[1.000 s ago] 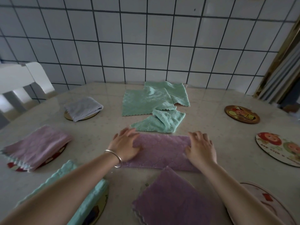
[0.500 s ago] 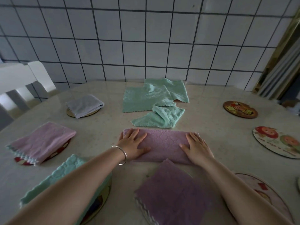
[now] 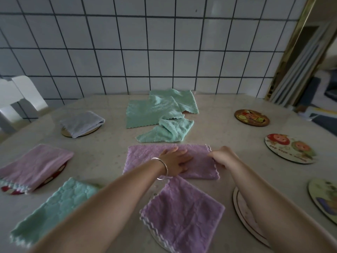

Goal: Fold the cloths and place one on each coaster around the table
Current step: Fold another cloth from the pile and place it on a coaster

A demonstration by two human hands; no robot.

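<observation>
Head view: purple cloth (image 3: 145, 157) lies folded to a strip mid-table, between the loose green cloths (image 3: 155, 111) and the folded purple cloth (image 3: 184, 214) nearest the camera.
Left hand (image 3: 175, 161): flat on the strip's middle, fingers straight, pressing, gripping nothing.
Right hand (image 3: 223, 157): at the strip's right end, fingers curled at the scalloped edge (apparently pinching it).
Step in hand: likely the second fold, right end carried over to the left.
Doing it well: keep the left palm as the hinge; lift both layers together; match scalloped edges before pressing flat.
Free coasters: brown coaster (image 3: 251, 117) and cartoon coaster (image 3: 290, 147), both on the right.
Hard to tell: right fingertips are hidden behind the knuckles, so the pinch is a judgement.
Cut off: nearest coasters run under the forearms and off the frame.
</observation>
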